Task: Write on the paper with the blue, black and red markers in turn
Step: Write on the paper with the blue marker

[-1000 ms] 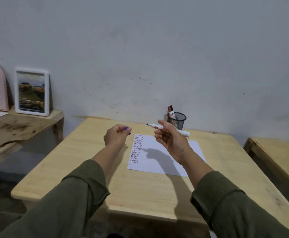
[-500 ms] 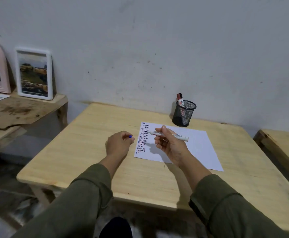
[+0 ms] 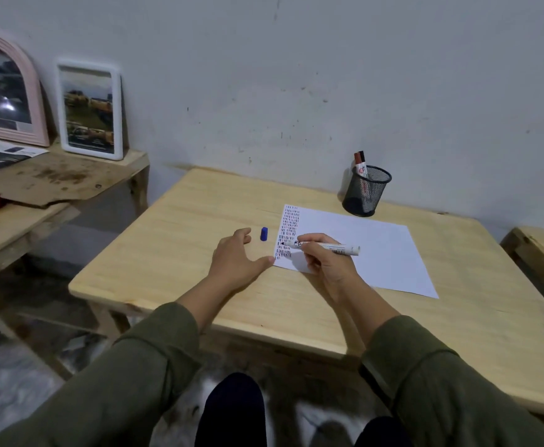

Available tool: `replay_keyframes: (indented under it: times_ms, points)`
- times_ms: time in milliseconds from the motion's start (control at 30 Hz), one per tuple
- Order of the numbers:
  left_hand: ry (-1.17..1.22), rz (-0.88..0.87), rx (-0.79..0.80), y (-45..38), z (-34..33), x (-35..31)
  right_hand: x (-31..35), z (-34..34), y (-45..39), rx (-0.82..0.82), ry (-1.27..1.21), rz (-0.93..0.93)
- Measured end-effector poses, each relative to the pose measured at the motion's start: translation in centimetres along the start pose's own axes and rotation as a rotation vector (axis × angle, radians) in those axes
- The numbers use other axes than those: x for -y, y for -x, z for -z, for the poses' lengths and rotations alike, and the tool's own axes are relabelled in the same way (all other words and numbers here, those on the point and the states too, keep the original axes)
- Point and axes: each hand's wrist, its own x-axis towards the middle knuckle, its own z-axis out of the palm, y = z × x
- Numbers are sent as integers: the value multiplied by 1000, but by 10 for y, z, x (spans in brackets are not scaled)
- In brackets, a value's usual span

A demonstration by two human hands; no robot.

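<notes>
A white paper [image 3: 367, 250] lies on the wooden table [image 3: 173, 253], with columns of small blue, black and red marks along its left edge. My right hand [image 3: 325, 262] grips an uncapped white marker [image 3: 325, 246], its tip on the marks near the paper's left edge. The blue cap [image 3: 264, 234] lies on the table just left of the paper. My left hand [image 3: 238, 259] rests flat beside the cap, fingers spread, holding nothing. A black mesh cup [image 3: 365, 195] at the back holds two more markers [image 3: 360, 161], red and black capped.
A lower wooden bench [image 3: 54, 179] at the left carries two framed pictures [image 3: 89, 109] against the wall and a leaflet. Another wooden surface [image 3: 541, 253] stands at the right. The wall runs close behind the table.
Both hands came down from the air to the table. My left hand let go of the blue cap, which now lies on the table. The marker tip reached the paper.
</notes>
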Motion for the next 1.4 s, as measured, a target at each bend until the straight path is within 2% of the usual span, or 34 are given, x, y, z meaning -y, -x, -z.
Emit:
replay_keyframes:
  times_ms: [367, 767, 1400]
  points:
    - [-78, -12, -6, -2, -3, 0, 1, -3, 7, 72, -4, -74]
    - [-61, 16, 1, -5, -4, 1, 2, -5, 10, -23, 93, -79]
    - [-70, 26, 3, -5, -4, -1, 2, -6, 10, 16, 119, -80]
